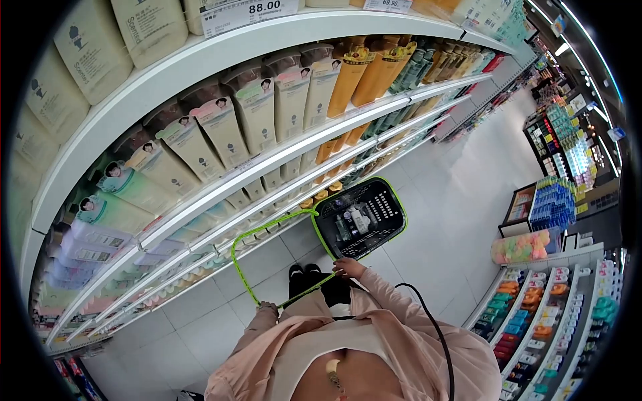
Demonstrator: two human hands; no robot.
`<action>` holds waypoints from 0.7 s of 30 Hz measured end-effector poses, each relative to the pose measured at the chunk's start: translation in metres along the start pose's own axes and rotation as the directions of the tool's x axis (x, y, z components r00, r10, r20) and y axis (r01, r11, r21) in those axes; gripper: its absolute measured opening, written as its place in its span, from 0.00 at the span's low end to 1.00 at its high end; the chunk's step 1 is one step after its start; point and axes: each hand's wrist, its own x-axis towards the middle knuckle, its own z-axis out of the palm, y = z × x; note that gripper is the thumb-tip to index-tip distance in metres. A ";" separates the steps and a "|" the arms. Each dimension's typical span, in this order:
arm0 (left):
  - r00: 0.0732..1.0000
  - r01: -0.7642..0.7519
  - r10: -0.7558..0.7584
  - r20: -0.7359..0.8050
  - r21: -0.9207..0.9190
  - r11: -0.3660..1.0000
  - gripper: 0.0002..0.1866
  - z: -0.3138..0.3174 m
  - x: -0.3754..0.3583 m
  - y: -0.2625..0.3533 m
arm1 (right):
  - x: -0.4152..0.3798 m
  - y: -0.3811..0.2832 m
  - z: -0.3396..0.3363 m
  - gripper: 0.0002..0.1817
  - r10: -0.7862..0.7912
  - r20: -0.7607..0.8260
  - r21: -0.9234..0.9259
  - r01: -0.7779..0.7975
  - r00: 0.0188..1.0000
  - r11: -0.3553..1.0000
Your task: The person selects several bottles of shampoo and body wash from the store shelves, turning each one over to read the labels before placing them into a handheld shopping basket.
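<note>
A black shopping basket [371, 246] with a lime-green rim is in front of my legs, a few packaged items [354, 220] lying in it. Its long green handle [235, 257] is swung out to the left, toward the shelves. My left hand [267, 307] is closed around the handle's near left corner. Closer to the basket, my right hand [349, 268] has its fingers curled at the handle's other end, beside the rim. The undersides of both grips are hidden.
Curving shelves [200, 50] on the left hold rows of pump bottles and tubes [200, 144], with price tags above. Across the tiled aisle [445, 220] stand a shelf of small colourful packs [535, 321] and a blue-packed display [554, 204]. A black cord [438, 321] hangs by my right arm.
</note>
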 end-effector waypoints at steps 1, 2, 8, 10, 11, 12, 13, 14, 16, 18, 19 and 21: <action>1.000 -0.008 0.008 0.002 0.006 1.000 0.22 0.000 0.001 -0.002 | 0.003 -0.002 0.003 0.18 -0.041 0.009 0.014 0.041 0.999 0.999; 0.999 -0.015 0.015 0.034 0.015 1.000 0.22 0.000 0.001 -0.005 | 0.006 -0.004 0.006 0.19 -0.084 0.018 0.028 0.083 0.996 0.996; 0.999 0.034 -0.031 0.029 -0.104 0.994 0.23 -0.028 -0.029 0.003 | -0.007 -0.040 0.000 0.17 -0.193 -0.043 0.166 0.197 0.980 0.966; 0.998 0.045 -0.039 0.041 -0.153 0.987 0.23 -0.038 -0.032 0.001 | -0.022 -0.070 -0.013 0.16 -0.277 -0.087 0.245 0.290 0.957 0.925; 0.997 0.031 -0.018 0.072 -0.179 0.983 0.23 -0.037 -0.025 -0.001 | -0.023 -0.086 -0.025 0.16 -0.313 -0.139 0.237 0.339 0.939 0.911; 0.994 0.020 0.002 0.106 -0.206 0.978 0.23 -0.033 -0.015 -0.002 | -0.023 -0.101 -0.038 0.15 -0.345 -0.190 0.228 0.383 0.919 0.895; 0.990 0.011 0.022 0.139 -0.234 0.972 0.23 -0.030 -0.005 -0.002 | -0.031 -0.124 -0.048 0.15 -0.424 -0.235 0.199 0.470 0.875 0.860; 0.985 0.004 0.042 0.168 -0.264 0.965 0.23 -0.026 0.010 -0.002 | -0.040 -0.150 -0.059 0.15 -0.501 -0.276 0.165 0.554 0.820 0.816; 0.973 -0.009 0.083 0.213 -0.327 0.945 0.23 -0.020 0.047 -0.002 | -0.043 -0.199 -0.087 0.17 -0.592 -0.381 0.019 0.646 0.710 0.763; 0.932 -0.362 0.362 -0.019 -0.082 0.929 0.23 0.001 0.113 -0.015 | -0.047 -0.254 -0.108 0.16 -0.680 -0.543 -0.077 0.778 0.492 0.624; 0.865 -0.475 0.483 -0.135 0.089 0.875 0.23 0.007 0.139 -0.018 | -0.051 -0.280 -0.119 0.17 -0.743 -0.539 -0.105 0.843 0.398 0.528; 0.948 -0.294 0.233 -0.218 -0.315 0.903 0.24 -0.034 0.101 0.016 | -0.060 -0.329 -0.137 0.21 -0.817 -0.542 -0.213 0.907 0.199 0.363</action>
